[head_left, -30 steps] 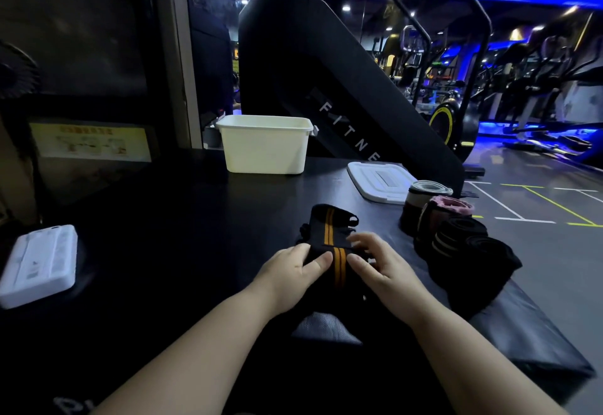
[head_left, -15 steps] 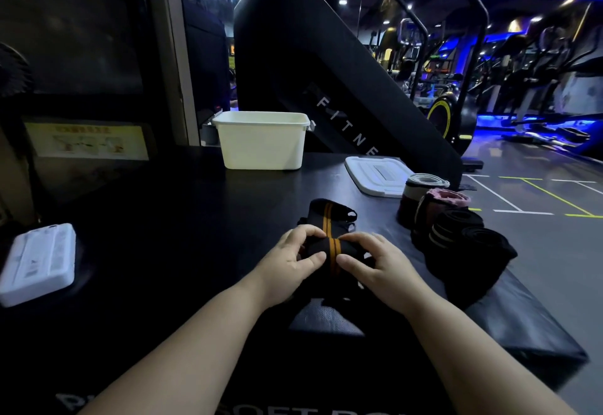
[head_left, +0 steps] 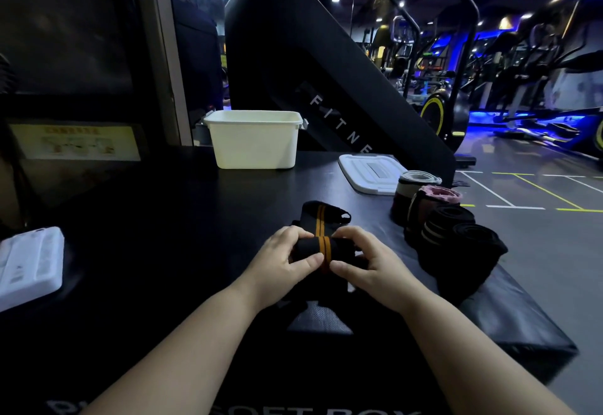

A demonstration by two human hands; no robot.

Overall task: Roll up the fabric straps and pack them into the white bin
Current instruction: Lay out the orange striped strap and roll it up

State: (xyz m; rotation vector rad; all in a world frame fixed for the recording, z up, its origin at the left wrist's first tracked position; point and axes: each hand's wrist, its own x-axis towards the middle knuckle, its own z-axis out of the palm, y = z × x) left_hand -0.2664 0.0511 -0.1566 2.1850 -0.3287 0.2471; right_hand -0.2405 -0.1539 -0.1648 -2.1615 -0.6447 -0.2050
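- Left hand (head_left: 280, 258) grips the left end of the black strap (head_left: 321, 246). Its thumb is on the near side of the roll and its fingers curl over the top.
- Right hand (head_left: 368, 264) grips the right end of the roll the same way, with its thumb near and its fingers over the far side.
- The strap has 2 orange lines down its middle. Its near part is rolled into a fat tube between the 2 hands. Its far part lies flat on the black mat (head_left: 163, 235) and ends in a small loop.
- The roll sits in the middle of the mat, close to the person.
- The white bin (head_left: 253, 143) stands at the far side of the mat, well apart from the hands. Its top is open. I cannot see what is inside.
- The white lid (head_left: 368, 173) lies flat on the mat, to the right of the bin.
- On the right side of the mat stand the grey-topped roll (head_left: 414, 186), the pink-topped roll (head_left: 437, 200), the striped roll (head_left: 447, 222) and the all-black roll (head_left: 473, 248). They make 4 in a row from far to near, each touching the next.
- A flat white box (head_left: 29, 264) lies at the left edge of the mat.
- A big black machine (head_left: 310, 72) with white letters stands behind the bin.
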